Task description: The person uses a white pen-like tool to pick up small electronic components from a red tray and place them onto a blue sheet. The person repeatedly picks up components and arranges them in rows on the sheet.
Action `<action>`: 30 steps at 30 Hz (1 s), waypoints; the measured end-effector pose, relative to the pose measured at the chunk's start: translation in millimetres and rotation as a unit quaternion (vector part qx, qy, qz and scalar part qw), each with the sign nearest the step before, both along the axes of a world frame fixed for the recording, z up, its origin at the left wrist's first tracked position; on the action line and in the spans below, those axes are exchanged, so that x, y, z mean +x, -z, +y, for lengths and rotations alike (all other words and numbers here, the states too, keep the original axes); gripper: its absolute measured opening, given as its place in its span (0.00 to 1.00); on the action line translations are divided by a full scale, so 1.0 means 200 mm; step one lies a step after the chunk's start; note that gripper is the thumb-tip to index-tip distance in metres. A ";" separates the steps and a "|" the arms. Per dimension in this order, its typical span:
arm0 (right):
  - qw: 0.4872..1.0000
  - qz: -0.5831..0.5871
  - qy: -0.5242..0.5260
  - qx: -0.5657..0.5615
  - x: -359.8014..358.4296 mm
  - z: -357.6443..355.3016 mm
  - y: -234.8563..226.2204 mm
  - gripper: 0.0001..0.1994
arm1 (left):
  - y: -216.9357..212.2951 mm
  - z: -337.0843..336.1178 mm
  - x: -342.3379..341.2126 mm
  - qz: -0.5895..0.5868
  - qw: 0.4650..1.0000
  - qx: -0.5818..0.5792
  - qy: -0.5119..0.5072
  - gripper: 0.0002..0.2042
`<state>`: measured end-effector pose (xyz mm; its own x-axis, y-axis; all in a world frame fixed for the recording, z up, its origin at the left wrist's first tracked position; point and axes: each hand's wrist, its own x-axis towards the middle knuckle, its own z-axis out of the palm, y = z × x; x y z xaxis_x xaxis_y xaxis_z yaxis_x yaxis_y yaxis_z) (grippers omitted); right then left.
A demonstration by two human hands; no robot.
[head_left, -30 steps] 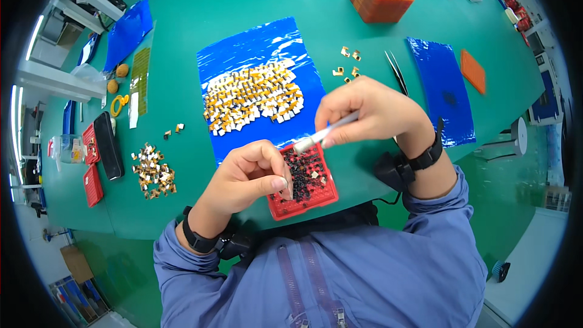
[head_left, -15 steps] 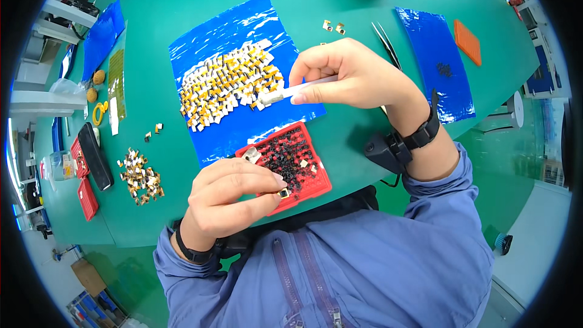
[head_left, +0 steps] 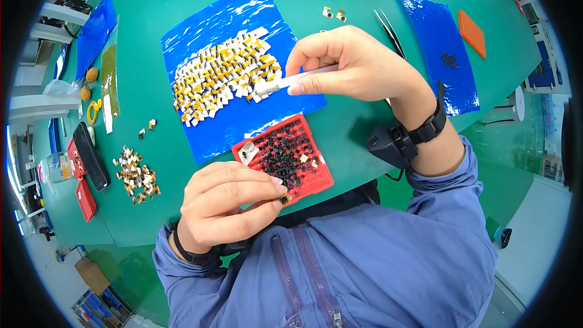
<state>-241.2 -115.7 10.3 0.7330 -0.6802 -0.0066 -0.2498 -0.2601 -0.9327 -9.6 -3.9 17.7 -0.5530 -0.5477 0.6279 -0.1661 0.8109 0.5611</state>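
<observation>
Small part [head_left: 284,199] between fingers [head_left: 266,192] (left)

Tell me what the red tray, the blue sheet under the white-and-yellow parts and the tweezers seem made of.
Red tray: probably moulded plastic, semi-gloss; even colour, soft sheen. Blue sheet: likely plastic film, glossy; bright rippled reflections. Tweezers: perhaps metal, partly dark; slim pointed arms, pale glints.
</observation>
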 end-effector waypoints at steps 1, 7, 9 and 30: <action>1.000 0.002 -0.001 -0.002 0.00 0.00 0.00 0.09 | 0.00 0.00 0.00 0.000 1.000 0.000 0.000 0.05; 1.000 0.007 0.019 -0.004 0.00 0.01 -0.02 0.08 | 0.01 -0.03 0.03 0.011 0.990 0.017 -0.136 0.08; 1.000 0.006 0.026 -0.005 0.00 0.01 -0.03 0.08 | 0.02 -0.06 0.07 -0.032 0.970 0.036 -0.236 0.08; 0.998 -0.029 0.039 -0.042 0.02 0.03 -0.03 0.07 | 0.19 -0.24 0.07 -0.153 0.939 0.125 -0.281 0.04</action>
<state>-237.8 -109.0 17.1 0.6747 -0.7321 0.0938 -0.2187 -0.3197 -0.9220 4.0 -52.8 -20.7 -0.2666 -0.9161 0.2996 -0.7128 0.3966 0.5785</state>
